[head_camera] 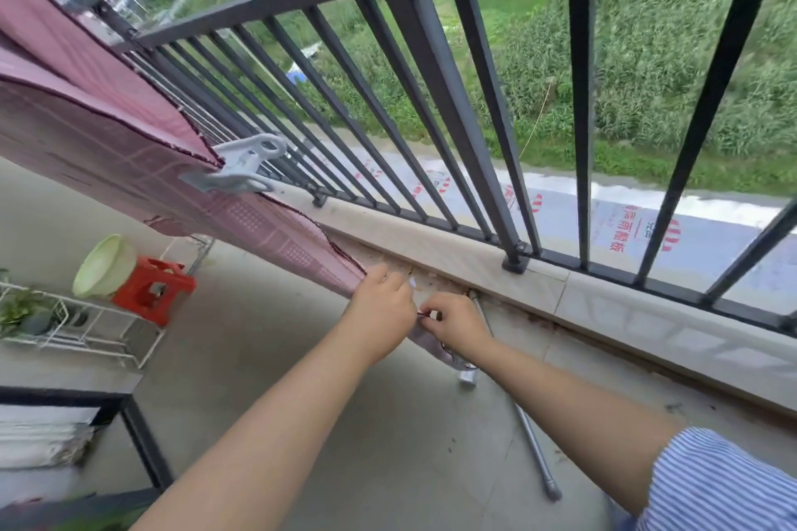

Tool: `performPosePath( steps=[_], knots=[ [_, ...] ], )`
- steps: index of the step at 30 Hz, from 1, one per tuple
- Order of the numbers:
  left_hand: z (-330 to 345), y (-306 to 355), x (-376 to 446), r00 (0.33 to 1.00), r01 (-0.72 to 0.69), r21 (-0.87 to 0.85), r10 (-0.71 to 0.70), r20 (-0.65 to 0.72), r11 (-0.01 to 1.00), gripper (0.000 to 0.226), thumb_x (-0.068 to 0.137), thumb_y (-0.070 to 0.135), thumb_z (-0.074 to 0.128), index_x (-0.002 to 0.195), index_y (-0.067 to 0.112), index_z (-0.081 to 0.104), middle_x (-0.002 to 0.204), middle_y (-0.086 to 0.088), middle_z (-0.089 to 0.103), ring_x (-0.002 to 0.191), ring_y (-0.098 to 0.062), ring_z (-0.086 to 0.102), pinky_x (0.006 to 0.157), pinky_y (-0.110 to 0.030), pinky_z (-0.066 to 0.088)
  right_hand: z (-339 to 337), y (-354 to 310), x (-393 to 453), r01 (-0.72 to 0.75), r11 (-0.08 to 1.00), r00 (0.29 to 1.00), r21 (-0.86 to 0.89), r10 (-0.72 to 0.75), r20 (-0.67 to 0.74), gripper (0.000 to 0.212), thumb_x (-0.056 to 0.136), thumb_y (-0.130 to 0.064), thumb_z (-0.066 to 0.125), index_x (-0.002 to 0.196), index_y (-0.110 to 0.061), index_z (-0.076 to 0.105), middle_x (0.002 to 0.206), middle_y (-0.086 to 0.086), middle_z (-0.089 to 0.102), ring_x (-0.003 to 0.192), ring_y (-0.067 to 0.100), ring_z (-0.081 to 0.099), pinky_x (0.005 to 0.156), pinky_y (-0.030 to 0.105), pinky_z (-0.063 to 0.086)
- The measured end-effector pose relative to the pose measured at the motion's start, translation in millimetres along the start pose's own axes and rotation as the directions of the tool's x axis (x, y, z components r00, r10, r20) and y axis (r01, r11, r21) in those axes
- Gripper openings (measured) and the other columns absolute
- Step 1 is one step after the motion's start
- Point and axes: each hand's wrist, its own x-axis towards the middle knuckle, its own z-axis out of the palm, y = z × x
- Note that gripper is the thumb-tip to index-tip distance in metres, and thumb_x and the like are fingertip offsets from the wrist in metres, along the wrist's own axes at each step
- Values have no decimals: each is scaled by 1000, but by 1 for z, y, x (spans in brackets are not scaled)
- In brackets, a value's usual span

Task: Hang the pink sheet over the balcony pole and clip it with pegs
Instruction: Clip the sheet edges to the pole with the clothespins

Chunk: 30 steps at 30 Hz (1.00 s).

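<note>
The pink sheet (129,151) hangs folded over a pole that the cloth hides, running from the upper left down to my hands. A grey peg (241,166) is clipped on its upper fold. My left hand (381,306) grips the sheet's lower end. My right hand (453,325) pinches the dark-trimmed edge of the sheet just beside it. The two hands almost touch. A bit of cloth droops below them.
The black balcony railing (453,69) on a stone ledge (560,285) runs along the right. A metal pole (530,431) lies on the floor under my right arm. At left are a red stool (155,289), a green basin (103,267), a white wire rack (86,328) and a dark table (138,435).
</note>
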Motion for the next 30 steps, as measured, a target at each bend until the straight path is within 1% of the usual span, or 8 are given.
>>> performPosePath(
  steps=[5, 8, 12, 16, 18, 22, 24, 30],
  knots=[
    [-1, -12, 8, 996, 82, -25, -83, -43, 996, 3, 38, 19, 61, 40, 19, 63, 47, 1, 59, 50, -13, 60, 62, -22, 30, -11, -3, 11, -54, 997, 997, 51, 51, 54, 29, 67, -24, 62, 81, 1, 69, 74, 6, 66, 83, 26, 60, 65, 21, 30],
    [-12, -22, 10, 987, 159, -109, -157, 22, 981, 22, 37, 20, 76, 58, 17, 70, 66, 3, 66, 68, -16, 65, 62, -20, 46, -28, -2, 17, -130, 983, 989, 127, 137, -46, 30, 66, -20, 55, 78, 4, 68, 85, 20, 66, 83, 27, 58, 70, 28, 38],
    [-13, -31, 15, 979, 150, -162, -124, 164, 975, 32, 77, -1, 49, 105, 6, 62, 111, -9, 58, 111, -27, 50, 90, -30, 36, -55, -9, 29, -228, 869, 951, 440, 297, -93, 21, 57, -13, 42, 59, -7, 62, 75, 12, 52, 66, 17, 47, 64, 26, 35],
    [-9, -1, 24, 952, 159, -201, -96, 290, 967, 33, 80, -2, 45, 109, 8, 58, 117, -8, 53, 114, -27, 44, 92, -34, 32, -59, 8, 10, -337, 802, 928, 493, 371, 31, 22, 65, 7, 43, 67, -12, 54, 71, 4, 47, 62, 10, 44, 45, 8, 34],
    [-4, 4, 22, 941, 168, -214, -93, 325, 962, 33, 80, -1, 46, 108, 9, 59, 116, -8, 53, 114, -27, 44, 92, -33, 32, -57, 18, 5, -334, 785, 935, 521, 344, 81, 35, 73, 20, 36, 80, -6, 58, 82, 7, 52, 75, 17, 53, 56, 10, 39],
    [-4, -2, 19, 991, 120, -113, -112, 72, 986, 25, 35, 16, 77, 58, 18, 69, 67, 2, 64, 69, -16, 63, 66, -19, 41, -70, 22, 6, -313, 777, 949, 545, 284, 141, 33, 74, 22, 48, 104, 14, 57, 133, 16, 41, 118, 34, 49, 89, 35, 43],
    [3, -5, 15, 997, 75, -87, -78, -27, 993, 22, 16, 9, 65, 34, 17, 57, 42, 4, 53, 43, -14, 56, 57, -20, 27, -73, 26, 2, -324, 760, 946, 564, 265, 186, 37, 73, 20, 57, 109, 14, 55, 139, 15, 36, 120, 34, 48, 94, 34, 41],
    [30, 1, 2, 942, 3, -22, -10, -336, 1000, 27, 54, -5, 41, 39, 16, 50, 44, 0, 48, 60, -19, 30, 56, -27, 17, -68, 26, -14, -220, 846, 975, 486, 203, 90, 26, 66, 11, 71, 88, -2, 65, 118, 13, 52, 107, 27, 56, 95, 35, 46]
  ],
)
